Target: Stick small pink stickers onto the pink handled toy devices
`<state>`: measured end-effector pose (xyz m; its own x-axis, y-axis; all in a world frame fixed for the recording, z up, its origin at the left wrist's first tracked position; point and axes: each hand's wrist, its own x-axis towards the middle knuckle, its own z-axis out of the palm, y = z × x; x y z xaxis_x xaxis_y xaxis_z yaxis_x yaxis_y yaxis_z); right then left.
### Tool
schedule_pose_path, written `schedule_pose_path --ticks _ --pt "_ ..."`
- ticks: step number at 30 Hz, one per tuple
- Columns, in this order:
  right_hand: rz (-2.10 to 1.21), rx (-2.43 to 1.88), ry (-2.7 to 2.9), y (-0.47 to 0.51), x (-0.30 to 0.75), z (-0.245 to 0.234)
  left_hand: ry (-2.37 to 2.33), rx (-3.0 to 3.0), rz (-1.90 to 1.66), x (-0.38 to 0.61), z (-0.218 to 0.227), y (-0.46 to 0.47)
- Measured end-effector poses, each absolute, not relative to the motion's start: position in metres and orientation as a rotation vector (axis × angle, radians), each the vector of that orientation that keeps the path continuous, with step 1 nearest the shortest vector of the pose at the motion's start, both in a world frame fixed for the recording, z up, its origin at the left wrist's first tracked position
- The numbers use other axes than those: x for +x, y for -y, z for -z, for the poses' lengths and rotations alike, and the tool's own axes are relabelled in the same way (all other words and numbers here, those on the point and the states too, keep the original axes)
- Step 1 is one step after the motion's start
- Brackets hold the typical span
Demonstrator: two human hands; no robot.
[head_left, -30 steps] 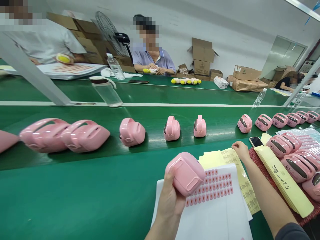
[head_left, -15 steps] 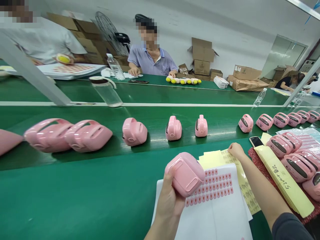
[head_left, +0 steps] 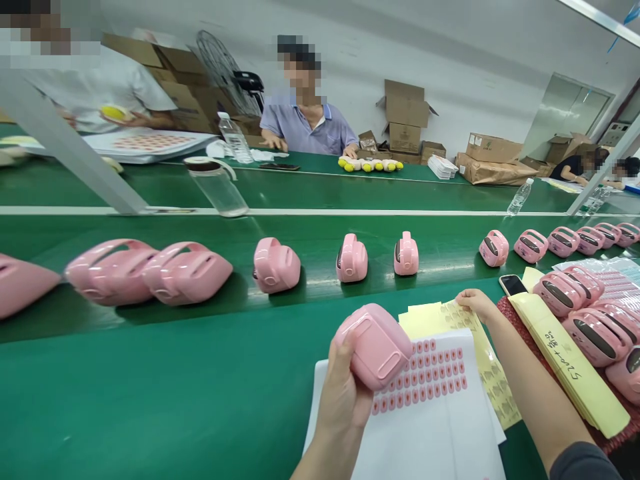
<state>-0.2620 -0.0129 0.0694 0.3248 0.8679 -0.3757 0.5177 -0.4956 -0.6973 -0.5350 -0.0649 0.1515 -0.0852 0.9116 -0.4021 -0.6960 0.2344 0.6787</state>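
Observation:
My left hand (head_left: 345,383) is wrapped round a pink plastic casing with rounded corners (head_left: 377,347), its flat panelled face turned up toward me. Under the casing lies a white sheet (head_left: 425,433) with rows of small pink oval stickers (head_left: 437,370). To the right, my right hand (head_left: 477,305) has its fingers closed at the top edge of a yellow sticker sheet (head_left: 493,373), which lies partly beneath the white one. Whether a loose sticker is between those fingertips, I cannot tell.
Several pink handled casings (head_left: 277,265) stand along the green belt (head_left: 320,293). More casings (head_left: 595,333) are grouped at right beside folded yellow paper (head_left: 570,367) and a phone (head_left: 513,285). A glass bottle (head_left: 217,190) stands behind the belt. Co-workers (head_left: 310,127) sit opposite.
The casings on the belt have shifted slightly right, most visibly at the left. My left hand and its casing have moved slightly right; my right hand stays at the yellow sheet's edge.

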Motion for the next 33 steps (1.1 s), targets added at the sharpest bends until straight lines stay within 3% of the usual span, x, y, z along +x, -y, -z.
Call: schedule_pose_path --ticks 11,21,33 --pt "-0.822 -2.220 1.236 0.004 -0.286 -0.068 -0.967 0.261 -1.354 -0.544 -0.150 0.069" --pt "-1.118 -1.996 1.072 0.016 -0.288 -0.078 -0.926 0.283 -1.330 -0.555 -0.143 0.069" --pt "-1.349 -1.209 1.143 0.064 -0.374 -0.170 -0.990 0.403 -1.404 -0.541 -0.152 0.066"
